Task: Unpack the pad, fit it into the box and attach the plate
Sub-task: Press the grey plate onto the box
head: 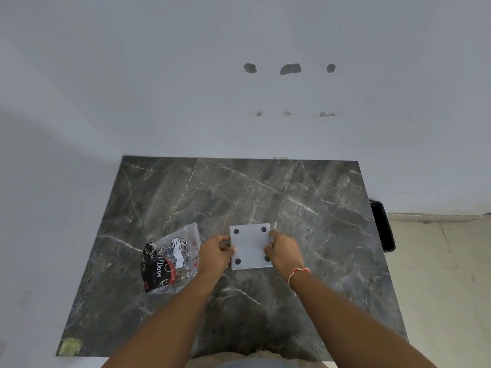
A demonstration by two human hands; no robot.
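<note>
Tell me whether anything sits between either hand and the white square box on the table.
Nothing visible does. The left hand and right hand are already on opposite edges of the white box. The plastic bag lies off to its left, clear of both.

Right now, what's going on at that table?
A person grips a white square box from both sides, left hand and right hand, on the dark marble table. Four dark dots mark its top corners. A clear plastic bag with printed packaging lies just to its left.
</note>
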